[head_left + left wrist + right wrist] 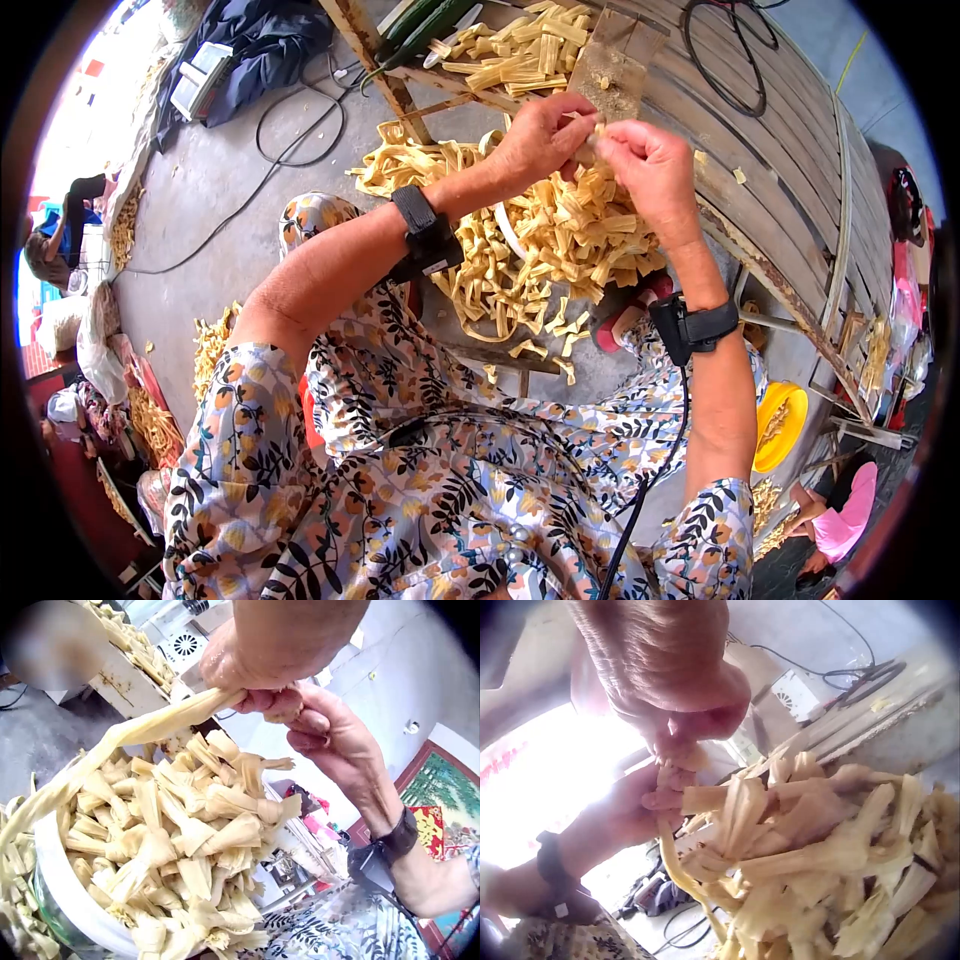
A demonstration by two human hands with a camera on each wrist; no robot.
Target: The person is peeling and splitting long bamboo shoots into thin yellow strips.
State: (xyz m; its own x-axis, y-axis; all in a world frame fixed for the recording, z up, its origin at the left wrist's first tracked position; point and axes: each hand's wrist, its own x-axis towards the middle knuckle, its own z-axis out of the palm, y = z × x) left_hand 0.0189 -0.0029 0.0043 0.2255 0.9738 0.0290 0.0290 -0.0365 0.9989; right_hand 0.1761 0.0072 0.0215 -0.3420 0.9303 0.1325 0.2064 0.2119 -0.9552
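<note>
My left hand (545,140) and right hand (655,175) meet above a bucket heaped with knotted pale-yellow tofu skin (580,225). A long tofu skin strip (150,724) hangs from the left hand's curled fingers, down past the bucket's white rim (52,862). Thumb and fingers of the right hand pinch the strip's short end, close against the left fingertips. In the right wrist view, the strip's lower part (673,866) trails below the left hand, beside the pile. The fingers partly hide the bit between the hands.
A slatted wooden table (750,150) bears a worn board (610,75), more strips (535,50) and long green vegetables (425,28). Loose knots (560,340) lie below the bucket. A black cable (270,170) crosses the floor; a yellow basket (795,410) stands at the right.
</note>
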